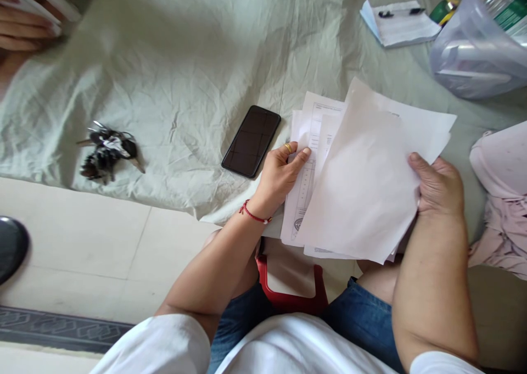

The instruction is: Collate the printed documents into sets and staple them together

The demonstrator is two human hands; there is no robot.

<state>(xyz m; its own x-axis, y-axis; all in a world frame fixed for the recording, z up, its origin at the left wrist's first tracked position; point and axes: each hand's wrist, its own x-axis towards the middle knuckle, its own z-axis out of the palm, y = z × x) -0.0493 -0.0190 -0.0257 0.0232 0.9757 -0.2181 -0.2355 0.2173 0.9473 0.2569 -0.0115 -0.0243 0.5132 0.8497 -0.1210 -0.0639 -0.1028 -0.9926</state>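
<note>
Between my two hands is a loose, fanned-out stack of paper sheets. A blank side faces up on the top sheet, while printed text, a table and a round stamp show on the sheets at its left. My left hand pinches the left edge of the stack, thumb on top; a ring and a red bracelet are on it. My right hand grips the right edge with its thumb over the paper, the fingers mostly hidden beneath. Just left of the sheets, a black smartphone lies with its screen dark.
A bunch of keys lies on the green cloth. Another person's hand holds something white at upper left. At upper right are a notepad with a pen and a translucent basket. Pink fabric lies at right.
</note>
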